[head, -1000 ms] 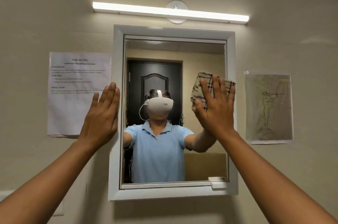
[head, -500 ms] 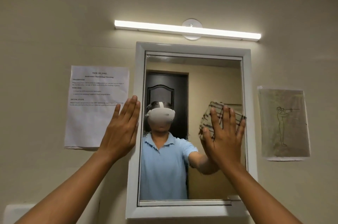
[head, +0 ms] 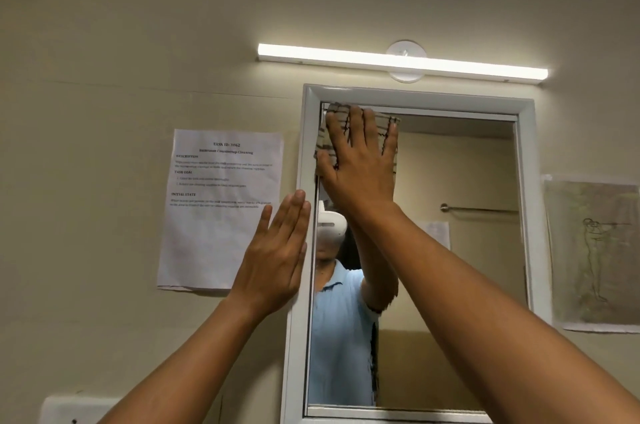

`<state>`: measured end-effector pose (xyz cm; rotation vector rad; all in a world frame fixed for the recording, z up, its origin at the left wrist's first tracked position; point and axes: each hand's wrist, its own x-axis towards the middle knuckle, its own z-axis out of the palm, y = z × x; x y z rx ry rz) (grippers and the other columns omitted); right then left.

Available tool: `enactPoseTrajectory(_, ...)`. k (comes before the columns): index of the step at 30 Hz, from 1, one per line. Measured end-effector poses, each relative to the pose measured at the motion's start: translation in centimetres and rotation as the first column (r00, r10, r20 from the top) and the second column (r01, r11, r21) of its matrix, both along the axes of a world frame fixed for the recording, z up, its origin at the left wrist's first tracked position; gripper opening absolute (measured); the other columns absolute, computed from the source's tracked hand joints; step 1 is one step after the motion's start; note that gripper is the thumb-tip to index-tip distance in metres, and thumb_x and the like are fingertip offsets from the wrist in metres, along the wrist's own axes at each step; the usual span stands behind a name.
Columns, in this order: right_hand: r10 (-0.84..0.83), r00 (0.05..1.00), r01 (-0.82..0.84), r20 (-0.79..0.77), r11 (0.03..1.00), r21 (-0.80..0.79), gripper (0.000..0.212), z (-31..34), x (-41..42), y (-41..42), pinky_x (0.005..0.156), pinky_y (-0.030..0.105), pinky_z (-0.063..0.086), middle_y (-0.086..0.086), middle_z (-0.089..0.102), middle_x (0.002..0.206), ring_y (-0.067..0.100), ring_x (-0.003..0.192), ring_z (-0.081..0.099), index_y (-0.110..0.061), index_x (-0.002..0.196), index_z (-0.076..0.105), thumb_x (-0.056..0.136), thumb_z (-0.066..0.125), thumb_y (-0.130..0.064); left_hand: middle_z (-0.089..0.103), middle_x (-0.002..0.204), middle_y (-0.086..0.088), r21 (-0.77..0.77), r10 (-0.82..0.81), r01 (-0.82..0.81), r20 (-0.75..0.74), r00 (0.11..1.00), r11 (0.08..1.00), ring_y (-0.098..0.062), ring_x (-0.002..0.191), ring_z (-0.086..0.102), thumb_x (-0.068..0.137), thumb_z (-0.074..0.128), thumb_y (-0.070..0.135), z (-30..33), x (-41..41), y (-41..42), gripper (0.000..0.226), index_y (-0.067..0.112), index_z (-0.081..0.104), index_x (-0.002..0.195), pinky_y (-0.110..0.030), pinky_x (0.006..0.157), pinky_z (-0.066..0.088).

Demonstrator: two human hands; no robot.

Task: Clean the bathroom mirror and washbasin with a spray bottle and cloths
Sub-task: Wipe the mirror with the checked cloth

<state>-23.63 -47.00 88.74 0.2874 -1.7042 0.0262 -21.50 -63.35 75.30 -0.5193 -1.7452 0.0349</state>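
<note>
A white-framed mirror point(head: 467, 250) hangs on the beige wall. My right hand point(head: 360, 160) presses a beige cloth with dark stripes point(head: 388, 127) flat against the glass at the mirror's top left corner, fingers straight and spread. My left hand point(head: 277, 257) lies flat, fingers straight, on the left side of the frame point(head: 298, 337) and the wall beside it. The spray bottle and washbasin are out of view.
A printed task sheet point(head: 221, 209) is taped to the wall left of the mirror, and a sketch on paper point(head: 595, 254) hangs at the right. A lit tube light point(head: 398, 62) sits above the frame. A white fitting point(head: 76, 409) shows at the bottom left.
My right hand slid the cloth from the mirror's right side across to its top left corner. The view shifted left, so the mirror sits further right in the picture. My left hand stayed on the frame.
</note>
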Motion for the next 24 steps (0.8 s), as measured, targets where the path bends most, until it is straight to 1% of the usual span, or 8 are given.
enactPoseTrajectory(4, 0.003, 1.0, -0.003, -0.006, 1.0, 0.028, 0.063, -1.0, 0.2, -0.1, 0.119, 0.061, -0.003, 0.007, -0.004, 0.167, 0.027, 0.153, -0.008, -0.032, 0.158, 0.006, 0.101, 0.022, -0.056, 0.008, 0.163, -0.014, 0.017, -0.029, 0.029, 0.019, 0.999, 0.999, -0.024, 0.152, 0.005, 0.101, 0.018, 0.028, -0.2, 0.1, 0.3, 0.058, 0.003, 0.015, 0.154, -0.054, 0.119, 0.02)
enactPoseTrajectory(7, 0.013, 1.0, -0.012, -0.006, 0.998, 0.055, 0.063, -3.3, 0.4, -0.1, 0.119, 0.063, 0.0, 0.009, -0.001, 0.167, 0.029, 0.154, -0.005, -0.03, 0.158, 0.009, 0.102, 0.025, -0.053, 0.008, 0.163, -0.015, 0.036, -0.046, 0.044, 0.046, 0.998, 0.998, -0.025, 0.152, 0.005, 0.102, 0.004, 0.036, -0.4, 0.4, 0.4, 0.062, 0.003, 0.014, 0.154, -0.054, 0.12, 0.019)
enactPoseTrajectory(9, 0.015, 1.0, -0.014, -0.011, 0.998, 0.069, 0.063, -5.3, 0.5, 0.0, 0.118, 0.063, 0.002, 0.01, 0.002, 0.167, 0.029, 0.154, -0.001, -0.029, 0.158, 0.012, 0.102, 0.025, -0.052, 0.007, 0.163, -0.015, 0.048, -0.053, 0.05, 0.054, 0.997, 0.998, -0.025, 0.152, 0.005, 0.101, 0.002, 0.037, -0.7, 0.6, 0.5, 0.064, 0.003, 0.013, 0.154, -0.054, 0.12, 0.017)
enactPoseTrajectory(12, -0.005, 1.0, 0.006, -0.001, 0.996, 0.085, 0.064, -8.1, 0.7, 0.3, 0.118, 0.064, 0.005, 0.012, 0.004, 0.167, 0.03, 0.154, 0.001, -0.028, 0.159, 0.013, 0.102, 0.025, -0.053, 0.006, 0.163, -0.014, 0.065, -0.065, 0.061, 0.055, 0.996, 0.996, -0.025, 0.152, 0.004, 0.102, 0.016, 0.027, -1.3, 0.4, 0.5, 0.057, 0.004, 0.012, 0.154, -0.054, 0.12, 0.017)
enactPoseTrajectory(14, -0.021, 1.0, 0.019, 0.014, 0.996, 0.091, 0.064, -9.8, 1.0, 0.3, 0.117, 0.064, 0.008, 0.012, 0.003, 0.167, 0.03, 0.154, 0.001, -0.028, 0.159, 0.013, 0.102, 0.025, -0.054, 0.005, 0.164, -0.014, 0.087, -0.081, 0.076, 0.057, 0.995, 0.993, -0.025, 0.152, 0.003, 0.098, 0.032, 0.017, -2.0, 0.2, 0.7, 0.061, 0.005, 0.011, 0.154, -0.054, 0.12, 0.017)
enactPoseTrajectory(15, -0.023, 1.0, 0.021, 0.022, 0.995, 0.094, 0.064, -10.6, 1.1, 0.4, 0.117, 0.064, 0.009, 0.011, 0.003, 0.167, 0.03, 0.154, 0.001, -0.028, 0.159, 0.013, 0.102, 0.025, -0.054, 0.005, 0.163, -0.014, 0.093, -0.088, 0.082, 0.06, 0.994, 0.992, -0.024, 0.152, 0.003, 0.097, 0.034, 0.016, -2.3, 0.2, 0.8, 0.063, 0.004, 0.011, 0.154, -0.054, 0.12, 0.016)
enactPoseTrajectory(20, -0.016, 0.999, 0.01, 0.05, 0.992, 0.124, 0.067, -15.1, 1.5, 0.7, 0.117, 0.064, 0.011, 0.011, 0.004, 0.166, 0.031, 0.153, 0.0, -0.027, 0.159, 0.013, 0.101, 0.033, -0.055, 0.005, 0.163, -0.014, 0.09, -0.088, 0.08, 0.091, 0.992, 0.993, -0.025, 0.152, 0.004, 0.098, 0.029, 0.024, -3.8, 0.7, 1.1, 0.062, 0.004, 0.012, 0.154, -0.054, 0.121, 0.014)
enactPoseTrajectory(24, -0.011, 0.997, -0.005, 0.073, 0.978, 0.207, 0.067, -19.4, 1.8, 1.8, 0.118, 0.063, 0.009, 0.011, 0.004, 0.166, 0.031, 0.154, 0.0, -0.027, 0.159, 0.013, 0.101, 0.032, -0.055, 0.005, 0.164, -0.014, 0.076, -0.046, 0.038, 0.112, 0.993, 0.996, -0.026, 0.152, 0.004, 0.098, 0.025, 0.029, -5.1, 1.1, 1.4, 0.063, 0.004, 0.011, 0.154, -0.055, 0.121, 0.013)
